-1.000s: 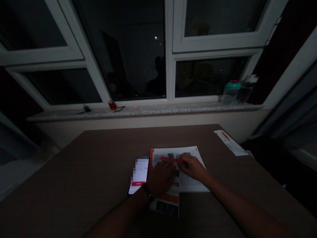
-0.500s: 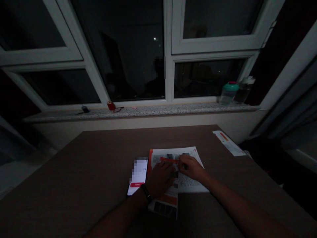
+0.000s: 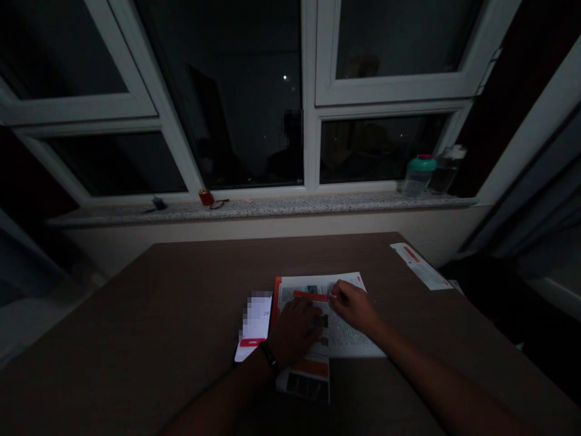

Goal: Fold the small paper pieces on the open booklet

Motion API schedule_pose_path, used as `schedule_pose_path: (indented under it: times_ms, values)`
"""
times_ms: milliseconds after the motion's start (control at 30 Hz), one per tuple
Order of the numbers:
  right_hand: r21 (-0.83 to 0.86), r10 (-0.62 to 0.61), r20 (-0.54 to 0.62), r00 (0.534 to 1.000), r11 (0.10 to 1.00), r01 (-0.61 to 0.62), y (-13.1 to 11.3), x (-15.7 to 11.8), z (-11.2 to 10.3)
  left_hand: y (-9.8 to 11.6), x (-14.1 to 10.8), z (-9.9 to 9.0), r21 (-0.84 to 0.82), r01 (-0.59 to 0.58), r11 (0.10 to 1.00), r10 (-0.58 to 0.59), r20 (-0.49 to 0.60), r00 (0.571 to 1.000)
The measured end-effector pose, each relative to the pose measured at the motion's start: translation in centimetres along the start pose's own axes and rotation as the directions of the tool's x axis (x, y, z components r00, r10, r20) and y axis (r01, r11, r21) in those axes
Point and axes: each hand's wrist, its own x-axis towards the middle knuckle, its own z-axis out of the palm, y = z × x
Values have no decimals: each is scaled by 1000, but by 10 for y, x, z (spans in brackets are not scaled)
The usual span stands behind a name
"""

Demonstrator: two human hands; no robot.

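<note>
A printed sheet or booklet (image 3: 351, 336) with orange edging lies on the table. Over its left part rests a narrower printed paper (image 3: 308, 387) with orange bands, its lower end reaching past the sheet below. My left hand (image 3: 297, 324), a dark band at the wrist, presses flat on the narrower paper with fingers stretched out. At that paper's upper right edge, my right hand (image 3: 356, 306) is closed in a pinch. Something small and pale shows at its fingertips, too dim to make out. A lit phone (image 3: 255, 321) lies left of the papers, partly behind my left wrist.
A printed paper strip (image 3: 422, 267) lies by the table's right edge. On the granite windowsill (image 3: 281, 204) stand a teal-lidded bottle (image 3: 418, 177), a clear bottle (image 3: 445, 172), a small red container (image 3: 206, 197) and a small dark bottle (image 3: 158, 203). The room is dim.
My right hand has shifted slightly right, away from the narrower paper's edge. My left hand stays flat on the paper. The whole view has moved down slightly.
</note>
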Motion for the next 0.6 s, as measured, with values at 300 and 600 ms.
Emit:
schedule_pose_path:
  times_ms: [300, 600]
  values:
    - [147, -165, 217, 962, 980, 135, -13, -5, -11, -7, -2, 5, -49, -8, 999, 8, -4, 1000]
    - [64, -49, 143, 989, 997, 40, -10, -4, -10, -9, -2, 6, 46, 147, 988, -139, -149, 979]
